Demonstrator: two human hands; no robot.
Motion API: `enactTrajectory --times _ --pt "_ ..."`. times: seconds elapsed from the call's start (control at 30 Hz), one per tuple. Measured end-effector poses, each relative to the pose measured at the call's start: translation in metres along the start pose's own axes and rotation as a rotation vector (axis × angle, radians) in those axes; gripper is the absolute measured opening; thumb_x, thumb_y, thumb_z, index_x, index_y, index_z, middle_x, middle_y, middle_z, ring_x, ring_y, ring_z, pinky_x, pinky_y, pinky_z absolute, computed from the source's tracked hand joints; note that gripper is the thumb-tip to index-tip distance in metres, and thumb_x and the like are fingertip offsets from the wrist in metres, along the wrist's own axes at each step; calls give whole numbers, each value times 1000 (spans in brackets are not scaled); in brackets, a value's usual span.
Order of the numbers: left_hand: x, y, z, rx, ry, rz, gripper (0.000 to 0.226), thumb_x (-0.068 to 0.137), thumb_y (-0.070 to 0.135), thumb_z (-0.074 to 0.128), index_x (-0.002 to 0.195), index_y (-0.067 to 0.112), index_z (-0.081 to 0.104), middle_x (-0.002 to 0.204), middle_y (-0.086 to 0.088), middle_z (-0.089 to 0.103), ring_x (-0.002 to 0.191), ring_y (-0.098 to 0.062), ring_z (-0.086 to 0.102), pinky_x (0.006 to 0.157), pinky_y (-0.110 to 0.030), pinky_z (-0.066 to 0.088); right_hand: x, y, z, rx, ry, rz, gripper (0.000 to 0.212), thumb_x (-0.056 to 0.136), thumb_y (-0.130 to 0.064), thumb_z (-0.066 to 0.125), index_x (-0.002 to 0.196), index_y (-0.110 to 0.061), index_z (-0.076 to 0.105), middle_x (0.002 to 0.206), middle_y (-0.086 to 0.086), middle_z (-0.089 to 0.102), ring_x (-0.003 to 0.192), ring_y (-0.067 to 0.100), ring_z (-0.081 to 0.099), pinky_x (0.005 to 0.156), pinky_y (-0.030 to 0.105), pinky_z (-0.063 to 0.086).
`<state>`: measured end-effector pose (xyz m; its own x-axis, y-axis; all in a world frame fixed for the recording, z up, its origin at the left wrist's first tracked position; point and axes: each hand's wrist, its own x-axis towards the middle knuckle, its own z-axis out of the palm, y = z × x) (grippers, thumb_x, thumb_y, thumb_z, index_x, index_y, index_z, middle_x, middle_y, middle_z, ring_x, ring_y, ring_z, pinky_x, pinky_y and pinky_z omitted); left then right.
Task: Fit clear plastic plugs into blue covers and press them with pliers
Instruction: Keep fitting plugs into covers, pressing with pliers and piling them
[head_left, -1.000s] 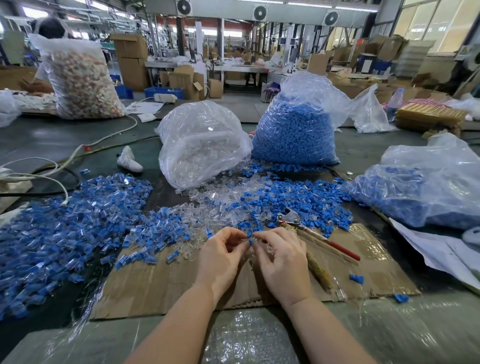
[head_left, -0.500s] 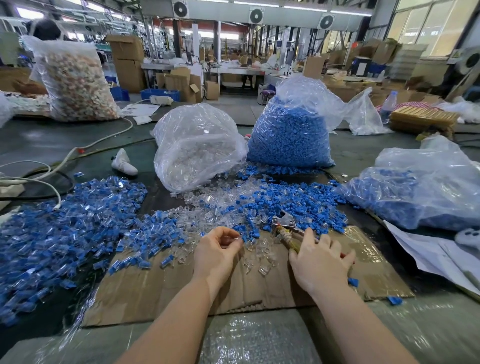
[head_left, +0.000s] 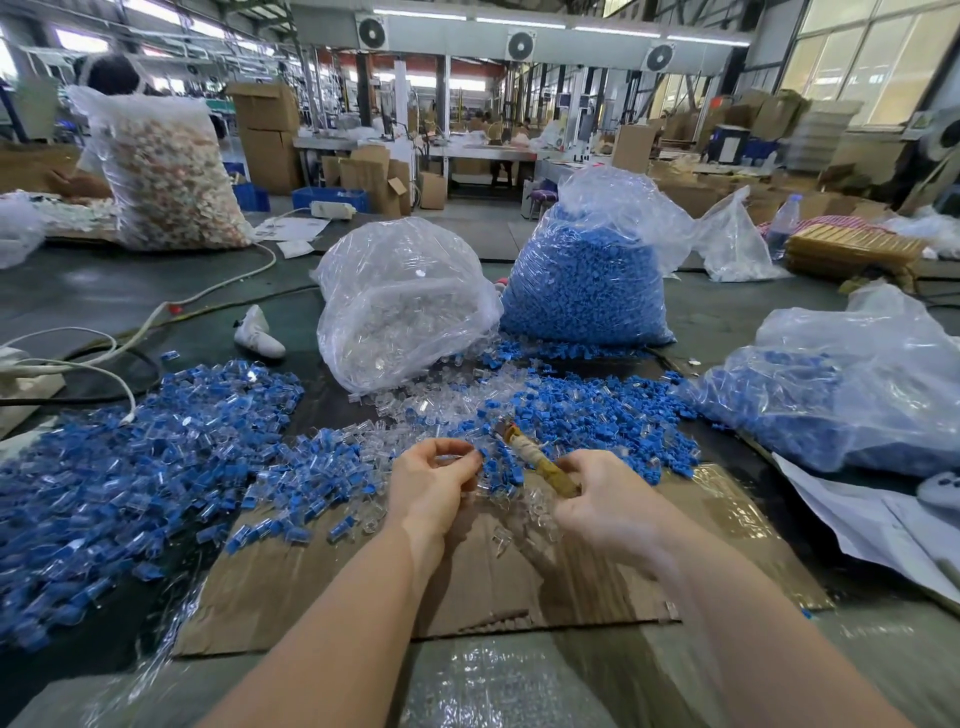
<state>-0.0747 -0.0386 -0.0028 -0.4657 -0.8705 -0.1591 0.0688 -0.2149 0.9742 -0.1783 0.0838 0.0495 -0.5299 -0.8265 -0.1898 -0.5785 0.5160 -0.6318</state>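
The left hand (head_left: 434, 486) is curled, thumb and fingertips pinching a small part up near the edge of the loose heap; the part looks clear with a bit of blue at its tip, but it is too small to make out fully. The right hand (head_left: 608, 501) is wrapped around the handles of the pliers (head_left: 537, 460), whose grip is bound in yellowish-brown tape, the metal nose pointing up and left toward the left hand's fingertips.

Both hands sit above a flattened cardboard sheet (head_left: 519, 587) lying on the dark green surface (head_left: 727, 312). Just beyond the hands lies a mixed scatter: clear plastic plugs (head_left: 441, 402), small, glassy and boxy, and blue covers (head_left: 587, 410), small matte bright-blue caps. To the left spreads a wide pile of assembled pieces (head_left: 130, 467), blue with clear ends showing.

Behind the scatter stand a transparent bag of clear plugs (head_left: 405, 306) and, beside it, a fuller bag of blue covers (head_left: 587, 280). Another bag with blue parts (head_left: 841, 384) lies at the right.
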Motion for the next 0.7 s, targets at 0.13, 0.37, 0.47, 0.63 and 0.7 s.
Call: enactTrajectory --times 0.13,0.37,0.47,0.63,0.7 --pt "3 1 -1 11 12 6 8 82 3 66 88 8 63 76 -8 64 57 -11 57 50 -21 48 -5 -7 -1 45 -105 46 11 85 -5 45 79 -14 45 70 5 45 58 17 40 56 31 32" --pt "2 0 1 -32 53 -21 10 83 0 64 82 9 62 71 -6 61 54 -11 53 44 -18 46 -7 -8 -1 90 -218 95 15 78 -6 45 88 -16 48 77 8 51 70 22 50 62 34 34" --pt "0 2 0 -42 68 -31 10 83 -1 64 82 8 63 75 -10 62 59 -16 54 47 -22 47 -7 -9 -2 123 -261 90 26 80 -6 46 104 -16 49 82 6 53 74 19 54 61 31 39" --pt "-2 6 1 -34 88 -34 11 84 -4 61 82 6 62 76 -10 62 60 -15 55 48 -20 49 -9 -14 -6 157 -316 79 17 82 -2 43 92 -14 49 84 7 49 75 21 50 60 29 40" --pt "-3 8 1 -36 94 -34 10 85 -5 60 83 5 62 73 -10 60 54 -13 53 43 -16 47 -10 -15 -7 136 -324 71 20 82 -1 42 98 -11 49 87 9 49 76 21 49 61 30 39"
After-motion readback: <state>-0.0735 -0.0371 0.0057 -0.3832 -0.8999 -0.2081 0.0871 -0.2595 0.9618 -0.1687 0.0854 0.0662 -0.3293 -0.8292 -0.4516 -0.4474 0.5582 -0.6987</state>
